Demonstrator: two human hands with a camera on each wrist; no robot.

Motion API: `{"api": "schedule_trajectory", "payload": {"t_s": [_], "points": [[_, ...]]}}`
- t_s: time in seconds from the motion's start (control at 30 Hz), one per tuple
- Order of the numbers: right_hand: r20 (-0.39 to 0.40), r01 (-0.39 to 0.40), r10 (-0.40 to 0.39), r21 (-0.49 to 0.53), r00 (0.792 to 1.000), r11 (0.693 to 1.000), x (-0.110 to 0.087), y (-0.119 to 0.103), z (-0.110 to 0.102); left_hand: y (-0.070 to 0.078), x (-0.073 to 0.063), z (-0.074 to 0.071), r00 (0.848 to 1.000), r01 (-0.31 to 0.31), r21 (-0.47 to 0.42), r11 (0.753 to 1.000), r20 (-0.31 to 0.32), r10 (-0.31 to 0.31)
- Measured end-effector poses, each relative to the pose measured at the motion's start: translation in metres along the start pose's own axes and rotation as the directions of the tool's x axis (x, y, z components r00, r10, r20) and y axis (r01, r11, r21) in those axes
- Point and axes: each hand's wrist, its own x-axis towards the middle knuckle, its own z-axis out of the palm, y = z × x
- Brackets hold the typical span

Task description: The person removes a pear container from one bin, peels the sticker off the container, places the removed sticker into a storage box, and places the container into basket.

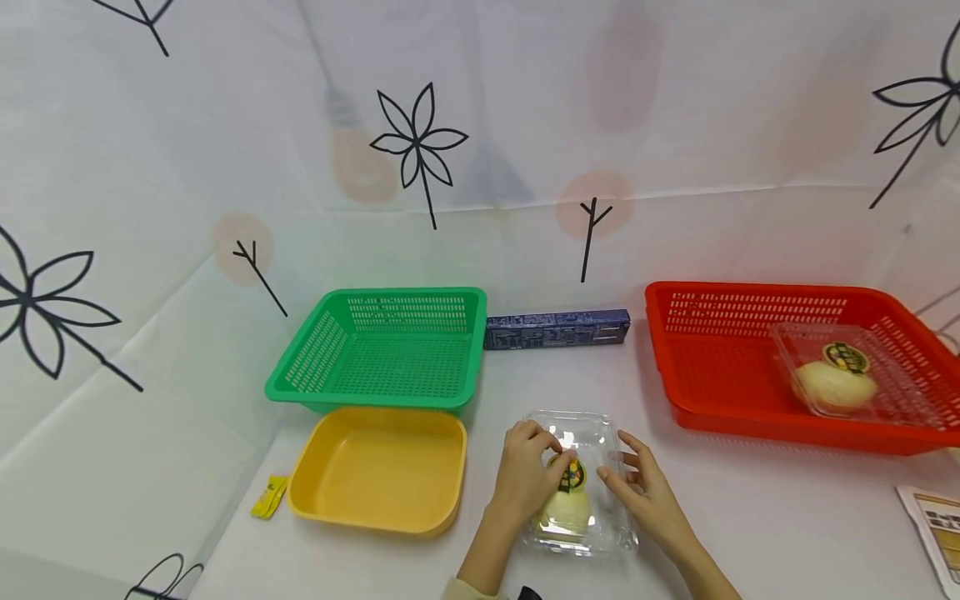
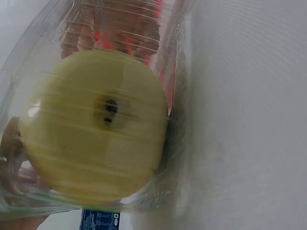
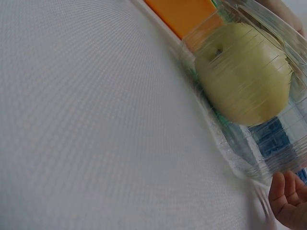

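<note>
A clear plastic clamshell box [image 1: 600,533] lies on the white table with a round, pale yellow-green fruit [image 1: 566,510] inside. On its lid is a round black-and-yellow label [image 1: 573,475]. My left hand [image 1: 521,467] reaches over the box from the left, its bent thumb and fingers pinching at the label's upper edge. At the box's right side, my right hand [image 1: 648,500] touches the lid edge with the thumb, fingers loosely bent. The fruit [image 2: 96,124] shows through the plastic in the left wrist view. In the right wrist view, right-hand fingers [image 3: 288,194] sit beside the box's corner.
A red basket [image 1: 720,417] at the right holds another boxed fruit [image 1: 836,385] with a similar label. On the left stand a green basket [image 1: 375,400] and a yellow tub [image 1: 382,475], with a small yellow packet [image 1: 270,497] alongside. A long dark-blue carton [image 1: 558,330] lies behind.
</note>
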Motion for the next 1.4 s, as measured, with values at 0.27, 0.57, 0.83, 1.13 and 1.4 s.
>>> {"api": "schedule_trajectory", "payload": {"t_s": [0.27,0.57,0.83,1.13,1.4], "points": [[-0.003,0.004,-0.004,0.006,1.000,1.000,-0.0003,0.0007,0.0004,-0.0006,0.0014,-0.0016,1.000,-0.001,-0.037,0.999,0.025,0.002],[-0.002,-0.001,0.001,0.019,1.000,1.000,-0.0003,0.0014,0.0004,-0.0023,0.0022,-0.0027,0.997,-0.059,-0.023,0.998,0.052,0.060],[-0.007,0.013,-0.013,0.017,1.000,1.000,-0.0005,0.0020,0.0013,-0.0070,0.0009,-0.0036,0.994,-0.019,-0.085,0.996,0.105,0.028],[-0.003,0.004,-0.004,0.028,1.000,1.000,-0.0002,0.0024,0.0010,-0.0041,0.0026,-0.0066,0.988,-0.024,-0.013,1.000,0.150,0.026],[-0.003,0.007,-0.007,0.031,1.000,0.999,-0.0002,0.0011,0.0011,-0.0097,0.0060,-0.0066,0.977,-0.024,-0.072,0.997,0.210,0.039]]}}
